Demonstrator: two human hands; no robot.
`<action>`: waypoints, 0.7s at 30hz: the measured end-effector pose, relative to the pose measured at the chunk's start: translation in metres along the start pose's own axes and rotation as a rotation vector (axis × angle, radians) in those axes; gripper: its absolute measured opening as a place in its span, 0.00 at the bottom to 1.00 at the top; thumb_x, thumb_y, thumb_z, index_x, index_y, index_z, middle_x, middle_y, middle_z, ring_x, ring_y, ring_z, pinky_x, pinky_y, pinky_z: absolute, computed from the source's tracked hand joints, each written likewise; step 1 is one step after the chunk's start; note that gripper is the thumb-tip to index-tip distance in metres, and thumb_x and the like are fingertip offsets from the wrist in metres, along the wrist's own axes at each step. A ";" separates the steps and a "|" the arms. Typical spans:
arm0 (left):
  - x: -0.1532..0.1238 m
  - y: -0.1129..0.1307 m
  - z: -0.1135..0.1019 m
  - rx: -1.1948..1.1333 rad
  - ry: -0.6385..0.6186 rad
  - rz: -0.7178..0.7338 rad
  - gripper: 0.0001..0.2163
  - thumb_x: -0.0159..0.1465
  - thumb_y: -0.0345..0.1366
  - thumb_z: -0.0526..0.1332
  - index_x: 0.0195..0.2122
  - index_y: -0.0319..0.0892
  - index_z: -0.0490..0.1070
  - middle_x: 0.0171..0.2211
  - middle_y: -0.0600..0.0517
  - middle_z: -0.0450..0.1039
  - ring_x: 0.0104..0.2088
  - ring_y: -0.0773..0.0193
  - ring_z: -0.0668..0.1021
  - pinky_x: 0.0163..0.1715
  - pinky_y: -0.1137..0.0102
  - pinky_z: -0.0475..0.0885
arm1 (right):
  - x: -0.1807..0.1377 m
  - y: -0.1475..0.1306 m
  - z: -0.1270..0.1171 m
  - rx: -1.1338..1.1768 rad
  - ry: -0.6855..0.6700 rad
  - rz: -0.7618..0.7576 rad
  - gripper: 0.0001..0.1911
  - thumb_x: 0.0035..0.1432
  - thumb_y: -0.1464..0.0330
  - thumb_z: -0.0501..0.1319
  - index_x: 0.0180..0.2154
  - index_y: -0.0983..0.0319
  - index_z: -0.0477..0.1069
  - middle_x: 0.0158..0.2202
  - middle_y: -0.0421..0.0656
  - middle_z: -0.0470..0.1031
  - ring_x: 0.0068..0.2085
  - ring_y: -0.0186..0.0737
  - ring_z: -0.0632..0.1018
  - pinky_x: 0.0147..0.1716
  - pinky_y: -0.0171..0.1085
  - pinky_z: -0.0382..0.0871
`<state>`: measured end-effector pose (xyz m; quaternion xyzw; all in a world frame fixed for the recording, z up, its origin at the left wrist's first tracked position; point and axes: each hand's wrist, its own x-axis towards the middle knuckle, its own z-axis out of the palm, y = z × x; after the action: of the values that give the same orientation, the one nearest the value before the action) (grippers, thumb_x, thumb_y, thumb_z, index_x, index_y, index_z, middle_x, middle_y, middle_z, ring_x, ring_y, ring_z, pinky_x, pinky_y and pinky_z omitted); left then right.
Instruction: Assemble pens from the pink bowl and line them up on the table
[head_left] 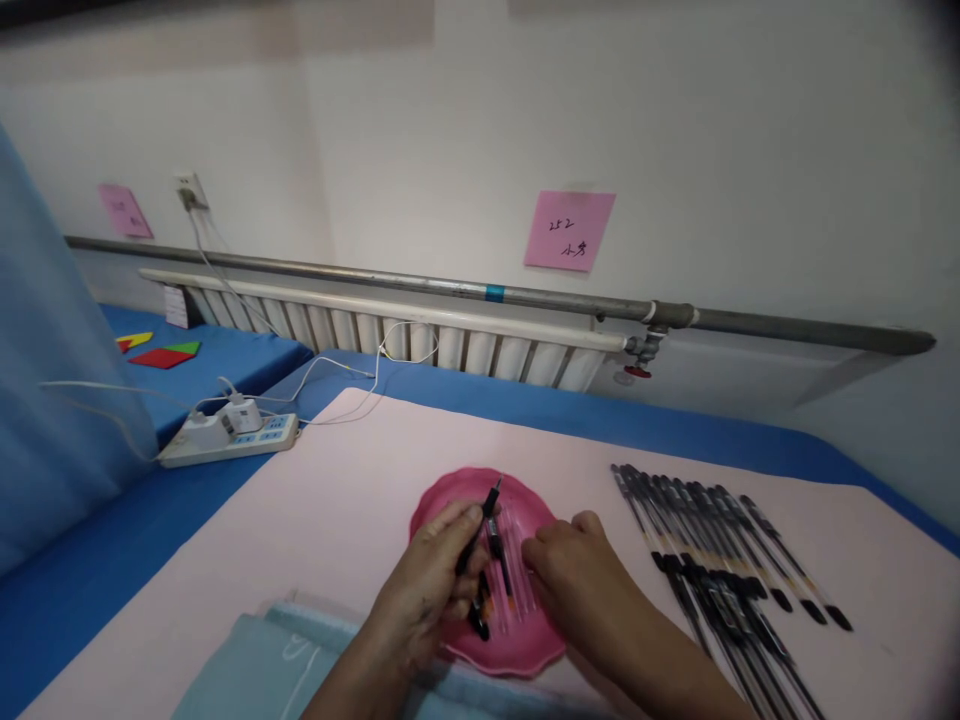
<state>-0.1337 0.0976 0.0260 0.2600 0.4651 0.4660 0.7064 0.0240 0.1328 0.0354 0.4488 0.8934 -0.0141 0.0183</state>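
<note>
My left hand (429, 570) is closed around a black pen piece (488, 503), its metal tip pointing up and to the right. Below it lies a pink scalloped plate (450, 485). On the plate are several clear tubes (516, 560), along with black and orange pen parts (496, 545). My right hand (574, 575) is over the plate's right rim with its fingers curled together near the clear tubes. Whatever those fingers pinch is hidden. Rows of pens with clear barrels and black ends (697, 520) lie to the right.
A folded light-blue cloth (255, 665) sits at the front left of the pink table cover (337, 500). Left of the cover is a white power strip (255, 440) with plugs and trailing cables. A radiator (480, 350) and metal pipe (420, 284) run along the wall behind.
</note>
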 end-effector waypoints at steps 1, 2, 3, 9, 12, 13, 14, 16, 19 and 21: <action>-0.001 0.000 0.000 0.005 -0.005 0.004 0.15 0.57 0.50 0.58 0.33 0.44 0.61 0.17 0.63 0.56 0.13 0.80 0.50 0.13 0.79 0.37 | 0.001 -0.003 0.003 -0.047 -0.020 0.006 0.12 0.52 0.79 0.54 0.24 0.63 0.71 0.26 0.47 0.77 0.27 0.41 0.72 0.33 0.41 0.48; -0.001 0.000 0.000 0.009 -0.009 0.003 0.15 0.57 0.50 0.58 0.33 0.43 0.62 0.17 0.62 0.56 0.13 0.80 0.50 0.13 0.79 0.37 | 0.002 -0.005 0.006 -0.080 -0.034 0.012 0.11 0.51 0.80 0.54 0.24 0.64 0.72 0.26 0.48 0.77 0.28 0.41 0.72 0.33 0.41 0.48; -0.002 0.000 0.001 0.010 -0.011 0.002 0.15 0.57 0.50 0.58 0.34 0.43 0.62 0.17 0.62 0.56 0.13 0.80 0.50 0.13 0.79 0.37 | 0.004 -0.006 0.009 -0.101 -0.044 0.015 0.11 0.51 0.79 0.55 0.24 0.64 0.72 0.26 0.49 0.77 0.28 0.42 0.73 0.34 0.42 0.47; -0.001 -0.002 0.002 0.027 0.003 -0.017 0.17 0.57 0.51 0.58 0.38 0.44 0.64 0.17 0.62 0.56 0.13 0.79 0.50 0.13 0.79 0.38 | 0.009 -0.009 0.017 -0.100 -0.078 0.004 0.09 0.49 0.80 0.56 0.27 0.67 0.74 0.27 0.53 0.78 0.30 0.48 0.75 0.36 0.44 0.48; 0.001 -0.004 0.001 0.044 0.014 -0.018 0.17 0.57 0.52 0.58 0.37 0.44 0.64 0.17 0.62 0.57 0.13 0.79 0.51 0.13 0.79 0.39 | 0.008 -0.009 0.013 -0.031 -0.033 0.033 0.10 0.50 0.81 0.56 0.26 0.66 0.74 0.26 0.51 0.78 0.29 0.47 0.75 0.36 0.44 0.50; 0.001 -0.004 0.001 0.046 0.017 -0.018 0.17 0.56 0.52 0.58 0.37 0.44 0.64 0.17 0.62 0.57 0.13 0.79 0.51 0.13 0.79 0.39 | 0.007 -0.008 0.010 0.014 0.011 0.049 0.11 0.51 0.81 0.55 0.26 0.66 0.74 0.27 0.51 0.78 0.30 0.46 0.75 0.36 0.44 0.51; 0.001 -0.005 0.000 0.046 0.018 -0.019 0.17 0.56 0.52 0.58 0.37 0.44 0.64 0.17 0.62 0.57 0.13 0.79 0.51 0.13 0.78 0.38 | 0.006 -0.006 0.007 0.080 0.078 0.064 0.11 0.52 0.80 0.54 0.27 0.65 0.74 0.28 0.50 0.78 0.31 0.45 0.75 0.37 0.44 0.52; 0.001 -0.005 0.000 0.045 0.019 -0.029 0.17 0.56 0.52 0.59 0.37 0.44 0.64 0.17 0.62 0.57 0.13 0.79 0.51 0.13 0.78 0.38 | 0.004 -0.001 0.000 0.312 0.262 0.115 0.11 0.55 0.77 0.54 0.31 0.62 0.74 0.31 0.47 0.78 0.34 0.45 0.75 0.39 0.44 0.55; -0.002 -0.005 0.003 0.039 0.002 -0.061 0.18 0.55 0.53 0.59 0.38 0.44 0.64 0.17 0.62 0.58 0.13 0.79 0.52 0.13 0.78 0.38 | 0.004 0.006 -0.009 0.915 0.503 0.245 0.08 0.55 0.69 0.56 0.34 0.59 0.73 0.34 0.44 0.77 0.37 0.44 0.74 0.39 0.41 0.61; -0.003 -0.006 0.005 0.039 -0.016 -0.086 0.19 0.54 0.53 0.59 0.39 0.45 0.65 0.17 0.62 0.58 0.12 0.79 0.51 0.13 0.78 0.38 | 0.005 0.008 -0.011 1.281 0.552 0.329 0.08 0.52 0.63 0.60 0.34 0.58 0.74 0.34 0.42 0.77 0.37 0.43 0.74 0.38 0.39 0.65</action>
<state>-0.1267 0.0924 0.0250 0.2572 0.4790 0.4240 0.7243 0.0273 0.1417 0.0462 0.4873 0.6023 -0.4190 -0.4736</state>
